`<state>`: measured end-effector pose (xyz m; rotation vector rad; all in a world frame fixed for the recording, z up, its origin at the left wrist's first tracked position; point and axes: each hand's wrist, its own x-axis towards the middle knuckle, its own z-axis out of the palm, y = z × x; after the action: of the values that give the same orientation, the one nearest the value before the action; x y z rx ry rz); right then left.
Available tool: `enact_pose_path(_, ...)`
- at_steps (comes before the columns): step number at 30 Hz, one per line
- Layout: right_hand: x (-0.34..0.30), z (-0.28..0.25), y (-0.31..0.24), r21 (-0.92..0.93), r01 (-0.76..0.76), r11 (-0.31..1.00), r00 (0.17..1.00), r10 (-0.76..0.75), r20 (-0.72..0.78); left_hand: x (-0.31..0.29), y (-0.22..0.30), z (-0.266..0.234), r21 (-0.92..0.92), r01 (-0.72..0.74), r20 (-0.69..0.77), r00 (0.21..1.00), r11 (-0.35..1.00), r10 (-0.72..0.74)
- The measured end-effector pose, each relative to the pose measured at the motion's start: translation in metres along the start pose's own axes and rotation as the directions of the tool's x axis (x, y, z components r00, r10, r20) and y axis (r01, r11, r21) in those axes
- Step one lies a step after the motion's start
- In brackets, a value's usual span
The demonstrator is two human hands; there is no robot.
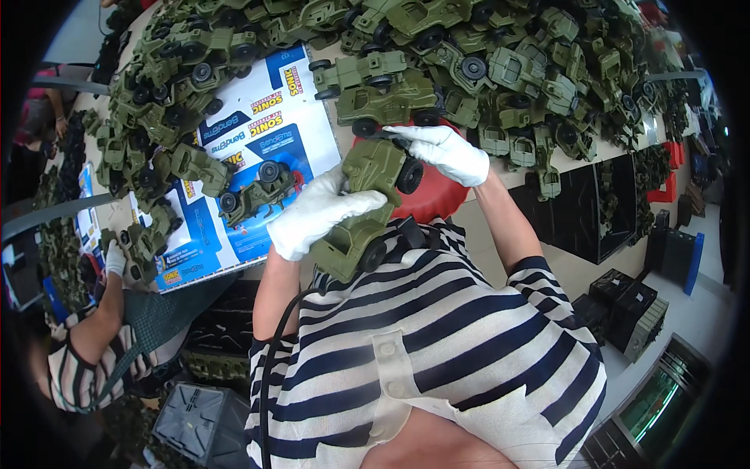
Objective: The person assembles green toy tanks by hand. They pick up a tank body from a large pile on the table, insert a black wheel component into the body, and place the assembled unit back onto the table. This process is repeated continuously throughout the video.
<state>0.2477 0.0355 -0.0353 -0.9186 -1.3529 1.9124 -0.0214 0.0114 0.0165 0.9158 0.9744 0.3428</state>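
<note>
An olive-green toy jeep (367,176) with black wheels is held up in front of my chest, tilted. My left hand (316,215), in a white glove, is closed around its middle, with the thumb lying across the body. My right hand (445,152), also gloved in white, reaches to the jeep's far end. Its fingers are pressed together there against a dark edge, beside a large black wheel (409,176). The fingertips' contact and the thumb are partly hidden. Another green toy jeep (262,191) lies near my left hand on a printed cardboard sheet (320,137).
Heaps of green toy vehicles (516,70) cover the table's far side. A red round stool or basin (445,195) shows behind the held jeep. At the left, a co-worker's gloved hand (116,258) is by more vehicles. Black crates (625,305) and a grey bin (191,418) stand lower down.
</note>
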Motion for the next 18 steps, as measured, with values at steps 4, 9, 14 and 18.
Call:
enact_pose_path(4, -0.003, -0.005, 0.002, -0.229, 0.128, 0.965, 0.992, -0.129, 0.010, 0.003, 0.001, 0.007, -0.095, 0.015, 0.023, 1.000, 0.995, -0.013)
enact_pose_path(9, -0.010, -0.012, -0.005, -0.435, 0.376, 0.818, 0.914, -0.406, 0.026, 0.012, 0.006, 0.019, 0.052, -0.145, -0.016, 0.989, 0.988, 0.146)
enact_pose_path(14, 0.001, 0.042, -0.022, -0.570, 0.029, 0.821, 0.850, -0.320, -0.419, 0.014, 0.003, 0.058, 0.140, -0.285, -0.211, 0.927, 0.948, 0.310)
enact_pose_path(18, 0.006, 0.044, -0.004, -0.559, 0.222, 0.799, 0.666, -0.543, -0.511, 0.037, -0.006, 0.037, 0.411, -0.420, -0.154, 0.843, 0.809, 0.516)
